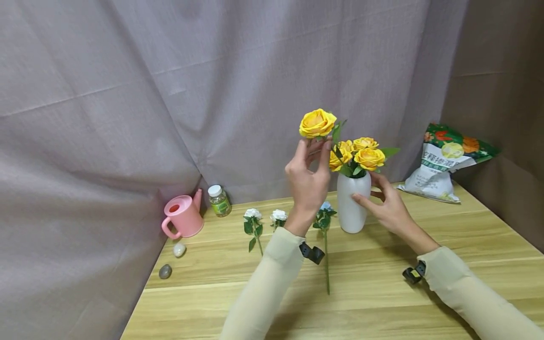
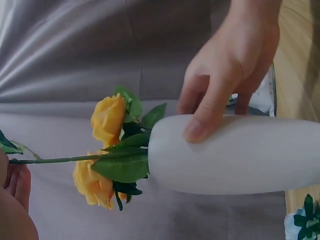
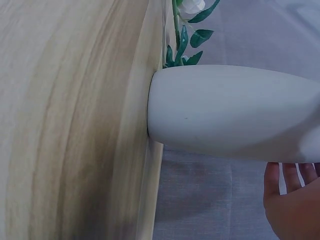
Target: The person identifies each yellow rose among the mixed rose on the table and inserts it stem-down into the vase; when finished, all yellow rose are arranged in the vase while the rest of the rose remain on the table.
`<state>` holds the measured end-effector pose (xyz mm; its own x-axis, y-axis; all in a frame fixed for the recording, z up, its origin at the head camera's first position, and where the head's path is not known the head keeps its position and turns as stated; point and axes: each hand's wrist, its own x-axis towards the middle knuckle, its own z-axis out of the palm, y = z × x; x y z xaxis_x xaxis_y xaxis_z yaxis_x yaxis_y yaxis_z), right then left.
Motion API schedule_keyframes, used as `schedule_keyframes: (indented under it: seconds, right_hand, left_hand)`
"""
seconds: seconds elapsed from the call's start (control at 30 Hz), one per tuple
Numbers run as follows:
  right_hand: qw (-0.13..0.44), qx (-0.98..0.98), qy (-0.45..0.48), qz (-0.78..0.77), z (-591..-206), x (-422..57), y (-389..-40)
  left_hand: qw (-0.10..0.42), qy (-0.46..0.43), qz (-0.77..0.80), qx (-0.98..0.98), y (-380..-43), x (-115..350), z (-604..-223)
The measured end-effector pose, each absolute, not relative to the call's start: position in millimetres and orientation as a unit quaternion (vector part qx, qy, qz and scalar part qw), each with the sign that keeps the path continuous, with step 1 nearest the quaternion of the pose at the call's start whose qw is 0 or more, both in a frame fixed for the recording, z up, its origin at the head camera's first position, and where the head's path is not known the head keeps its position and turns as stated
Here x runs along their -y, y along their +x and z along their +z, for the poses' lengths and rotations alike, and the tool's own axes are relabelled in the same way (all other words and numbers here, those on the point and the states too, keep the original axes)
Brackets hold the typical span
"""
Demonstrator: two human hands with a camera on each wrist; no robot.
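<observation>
My left hand (image 1: 309,179) pinches the stem of a yellow rose (image 1: 317,123) just below its bloom, holding it above and left of the other flowers. In the left wrist view, that stem (image 2: 60,160) runs to the leaves at the mouth of a white vase (image 1: 352,208); its lower end is hidden there. Several yellow roses (image 1: 369,158) with green leaves stand in the upright vase. My right hand (image 1: 388,208) grips the vase's upper right side, thumb in front and fingers partly behind it. The right wrist view shows the vase base on the table and fingers (image 3: 272,177) against its side.
Two white roses (image 1: 252,214) and a pale blue rose (image 1: 325,221) lie on the wooden table (image 1: 204,302). To the left are a pink watering can (image 1: 187,217), a white-capped jar (image 1: 219,203) and two stones (image 1: 179,249). A printed bag (image 1: 437,170) stands at back right, before the grey curtain.
</observation>
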<state>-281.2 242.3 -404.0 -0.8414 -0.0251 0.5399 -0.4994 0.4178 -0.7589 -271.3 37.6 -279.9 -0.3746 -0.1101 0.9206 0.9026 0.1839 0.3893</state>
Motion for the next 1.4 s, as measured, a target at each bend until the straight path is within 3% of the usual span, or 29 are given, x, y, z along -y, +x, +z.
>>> schedule_keyframes:
  seconds: [0.43,1.0,1.4]
  right_hand:
    - [0.223,0.810,0.156,0.519,-402.0,-242.1,-277.2]
    - [0.219,0.806,0.169,0.523,-403.9,-239.9,-280.0]
    - [0.221,0.811,0.165,0.516,-402.1,-242.8,-279.0]
  left_hand:
    - [0.499,-0.336,-0.512,0.613,-282.1,-50.3,-277.8]
    - [0.403,-0.305,-0.466,0.726,-290.5,-63.8,-307.7]
    - [0.419,-0.298,-0.390,0.764,-285.5,-72.4,-332.5]
